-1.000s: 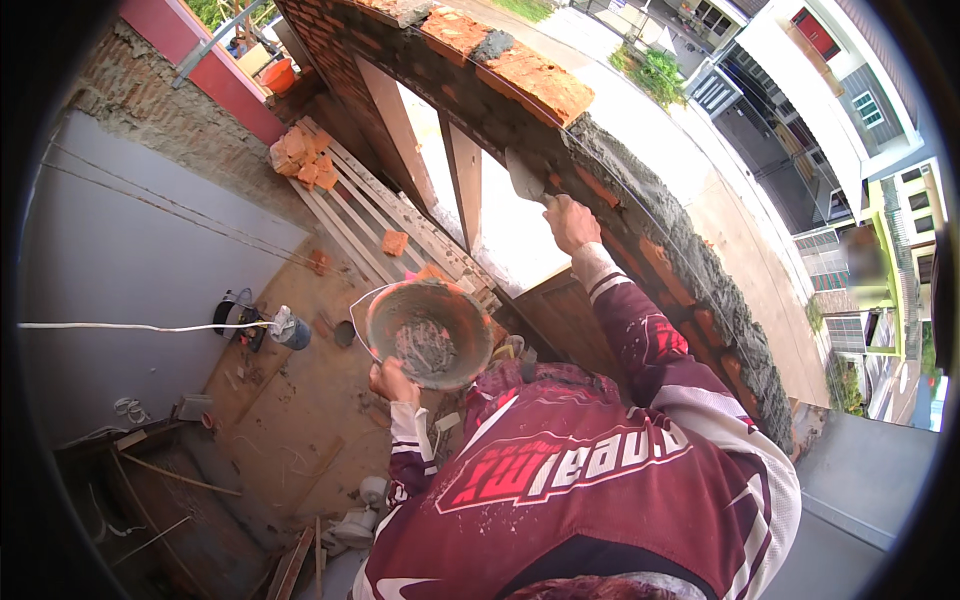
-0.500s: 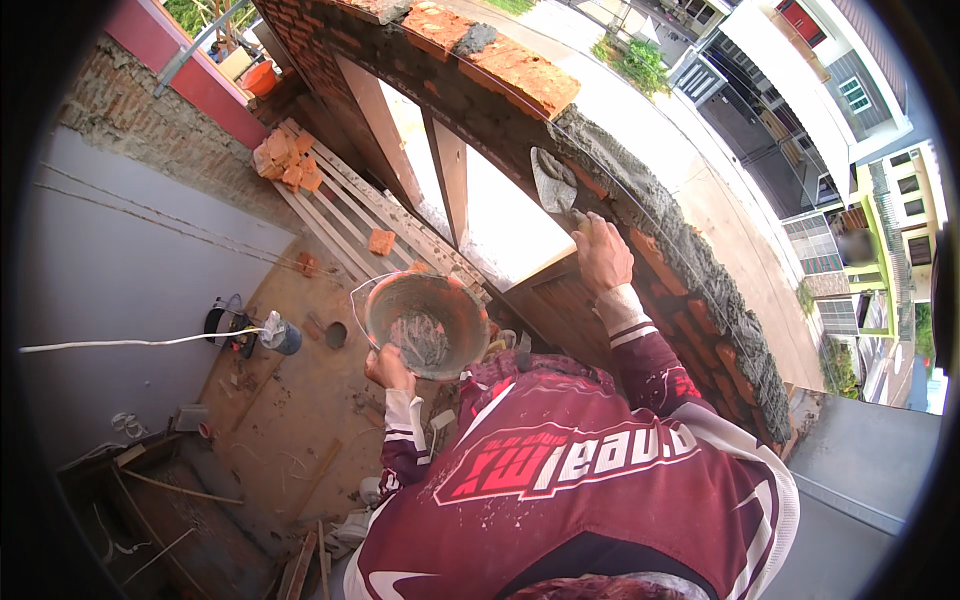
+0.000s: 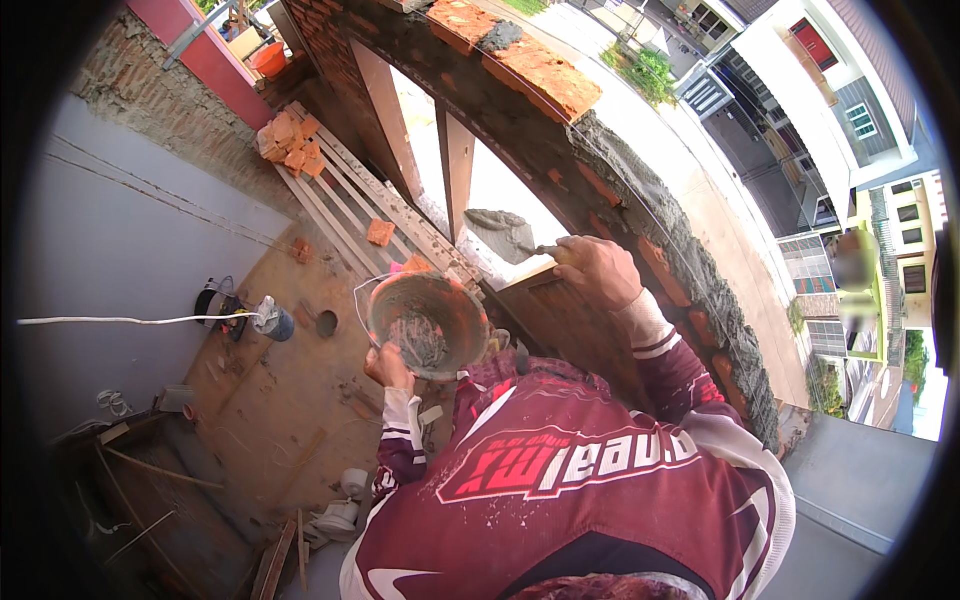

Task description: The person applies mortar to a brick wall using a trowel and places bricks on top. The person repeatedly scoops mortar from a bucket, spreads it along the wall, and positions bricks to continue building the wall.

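Observation:
My left hand [image 3: 390, 368] grips the rim of a shallow mortar bucket [image 3: 440, 338], its inside smeared with grey mortar and its wire handle tilted up at the left. My right hand [image 3: 600, 268] is closed round the handle of a trowel [image 3: 515, 237] whose blade carries a heap of wet grey mortar, seen against the bright window opening beside the wooden frame [image 3: 458, 170]. To the right and above runs the brick wall [image 3: 675, 290], with a ragged mortar band along its edge, a string line and red bricks [image 3: 550, 75] on top at the upper end.
Below at left are wooden planks [image 3: 340, 200] holding broken bricks [image 3: 290, 145], a dusty floor [image 3: 275, 400], a grey-blue wall [image 3: 130, 240] with a white cable [image 3: 150, 318] before it, and a blue pail [image 3: 280, 325]. Beyond the brick wall lie a street [image 3: 720, 220] and houses.
The trowel with mortar has moved from the dark wall face down and left over the opening. My right hand is lower and slightly further right. My left hand still holds the bucket.

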Motion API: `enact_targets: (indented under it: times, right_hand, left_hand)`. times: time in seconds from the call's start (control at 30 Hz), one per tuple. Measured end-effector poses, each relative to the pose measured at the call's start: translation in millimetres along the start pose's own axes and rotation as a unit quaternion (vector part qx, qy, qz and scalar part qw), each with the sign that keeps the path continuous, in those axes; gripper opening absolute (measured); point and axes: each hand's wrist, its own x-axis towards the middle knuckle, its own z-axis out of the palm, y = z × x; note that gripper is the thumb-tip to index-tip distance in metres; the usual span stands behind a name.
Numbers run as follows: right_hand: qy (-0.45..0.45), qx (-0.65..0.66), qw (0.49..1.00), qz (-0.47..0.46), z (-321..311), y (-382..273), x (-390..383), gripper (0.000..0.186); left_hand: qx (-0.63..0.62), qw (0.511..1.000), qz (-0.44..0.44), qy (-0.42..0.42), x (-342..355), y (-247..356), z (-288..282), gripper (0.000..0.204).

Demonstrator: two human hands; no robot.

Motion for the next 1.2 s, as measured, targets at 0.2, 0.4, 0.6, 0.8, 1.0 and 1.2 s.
enact_targets:
  times: [0.2,0.4,0.6,0.8,1.0,1.2]
  right_hand:
    - [-0.214,0.267,0.940,0.004,-1.7,-8.4,86.1,0.033]
    - [0.112,0.195,0.965,0.138,-15.4,17.8,91.0,0.036]
    - [0.086,0.091,0.987,0.101,49.4,31.9,103.0,0.043]
    - [0.029,0.079,0.977,0.197,109.1,23.2,192.3,0.038]
    - [0.067,0.053,0.970,0.226,92.9,27.3,211.5,0.040]
    - [0.109,0.051,0.976,0.184,71.6,30.0,169.2,0.043]
  left_hand:
    - [-0.078,0.993,0.075,0.049,-2.9,-7.5,-9.3,0.030]
    - [-0.025,0.997,-0.003,0.068,-3.0,-10.1,-55.5,0.037]
    - [-0.039,0.992,-0.036,0.117,2.7,-7.4,-71.0,0.050]
    - [-0.087,0.987,0.036,0.133,7.0,-7.2,-67.4,0.029]
    - [-0.080,0.989,0.008,0.124,0.1,-10.1,-77.0,0.032]
    - [-0.080,0.990,0.017,0.117,-9.8,-4.8,-60.5,0.033]
